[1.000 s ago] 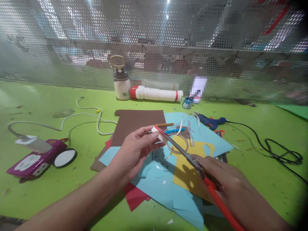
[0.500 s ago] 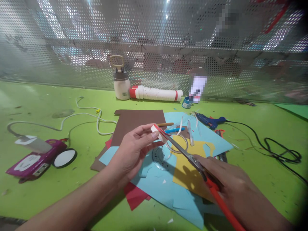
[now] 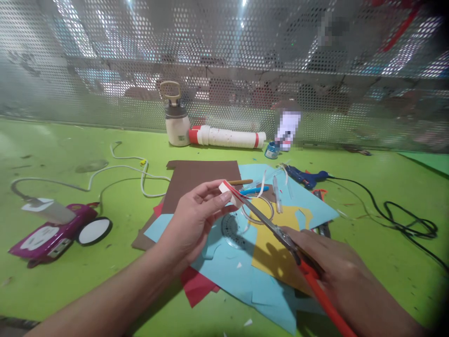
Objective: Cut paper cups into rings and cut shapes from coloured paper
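Observation:
Between the thumb and fingers of my left hand (image 3: 196, 213) is a small white paper piece with a red edge (image 3: 227, 189). My right hand (image 3: 329, 262) grips a pair of scissors (image 3: 277, 231) with orange-red handles. Their blades reach the right side of the paper piece, where the red strip lies at the tips. Whether the blades are parted there is hard to see. Below the hands lie light blue paper (image 3: 224, 267), yellow paper (image 3: 273, 252) and a clear round template with small holes (image 3: 233, 231).
Brown paper (image 3: 203, 175), a blue pen (image 3: 254, 190) and a ring (image 3: 271, 213) lie just beyond. A blue glue gun (image 3: 305, 177) with a black cord is at right. A purple device (image 3: 59, 231) sits left. A bottle (image 3: 177, 126), white tube (image 3: 231, 138) and jar (image 3: 271, 150) stand along the mesh.
Almost nothing differs. Both hands keep their hold, and the paper piece has shifted very slightly left between the fingers.

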`<action>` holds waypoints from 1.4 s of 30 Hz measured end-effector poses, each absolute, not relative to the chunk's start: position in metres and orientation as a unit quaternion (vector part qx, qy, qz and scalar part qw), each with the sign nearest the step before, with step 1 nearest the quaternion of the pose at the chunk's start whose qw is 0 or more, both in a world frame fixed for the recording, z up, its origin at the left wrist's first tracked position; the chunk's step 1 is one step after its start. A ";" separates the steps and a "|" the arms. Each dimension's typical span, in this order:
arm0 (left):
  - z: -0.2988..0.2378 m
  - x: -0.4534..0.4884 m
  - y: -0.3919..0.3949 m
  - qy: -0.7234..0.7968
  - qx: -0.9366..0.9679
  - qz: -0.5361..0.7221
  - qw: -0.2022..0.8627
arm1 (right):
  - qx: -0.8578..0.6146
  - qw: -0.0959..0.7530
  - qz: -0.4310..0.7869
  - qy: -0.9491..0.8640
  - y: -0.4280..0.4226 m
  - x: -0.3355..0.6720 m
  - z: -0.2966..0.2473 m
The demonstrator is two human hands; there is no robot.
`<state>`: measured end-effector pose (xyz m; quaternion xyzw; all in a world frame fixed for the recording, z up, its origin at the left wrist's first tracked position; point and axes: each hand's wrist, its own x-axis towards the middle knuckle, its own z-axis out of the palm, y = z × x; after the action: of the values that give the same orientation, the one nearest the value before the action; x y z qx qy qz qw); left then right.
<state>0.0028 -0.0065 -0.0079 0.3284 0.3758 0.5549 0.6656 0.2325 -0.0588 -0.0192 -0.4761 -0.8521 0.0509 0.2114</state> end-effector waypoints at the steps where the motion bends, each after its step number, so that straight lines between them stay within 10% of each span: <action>1: -0.008 0.003 -0.007 0.374 0.329 0.556 0.665 | -0.476 0.211 0.052 -0.852 -0.059 0.232 -0.019; 42: -0.007 0.001 -0.003 0.395 0.303 0.559 0.663 | -0.490 0.190 0.068 -0.848 -0.055 0.234 -0.024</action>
<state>0.0007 -0.0034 -0.0071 0.3032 0.3952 0.5585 0.6633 0.2341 -0.0551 -0.0243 -0.4899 -0.8481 0.0680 0.1902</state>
